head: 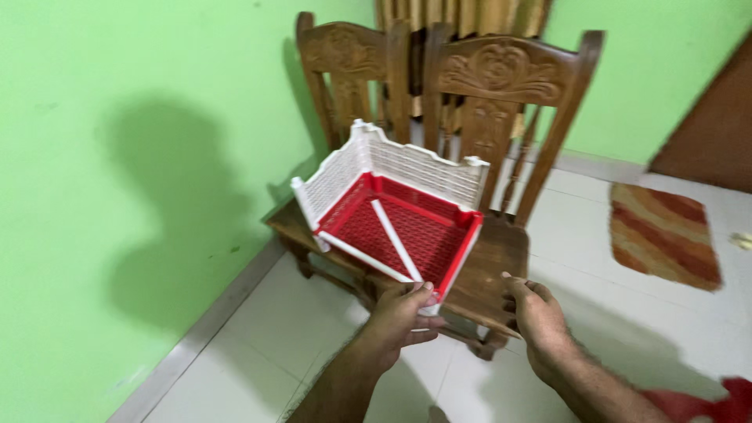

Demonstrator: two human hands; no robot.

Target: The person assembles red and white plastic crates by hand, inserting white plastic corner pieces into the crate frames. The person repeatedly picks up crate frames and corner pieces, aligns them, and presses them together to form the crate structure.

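Left hand (401,315) grips the near corner of the red-and-white plastic basket (392,223); the basket sits tilted on the seat of the nearer wooden chair (486,266). Right hand (535,313) open, fingers loosely curled, just beside the seat edge, holding nothing. Second carved chair (345,70) behind, against the green wall (141,196). Striped rug (664,235) lies on the tiled floor (282,337), well apart.

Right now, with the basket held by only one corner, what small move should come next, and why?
Probably bring the right hand up to the basket's red rim. Only the left hand pinches its near corner, the right hand hangs open and apart from it, and the basket sits tilted over the wooden chair seat. A second grip would likely steady it.
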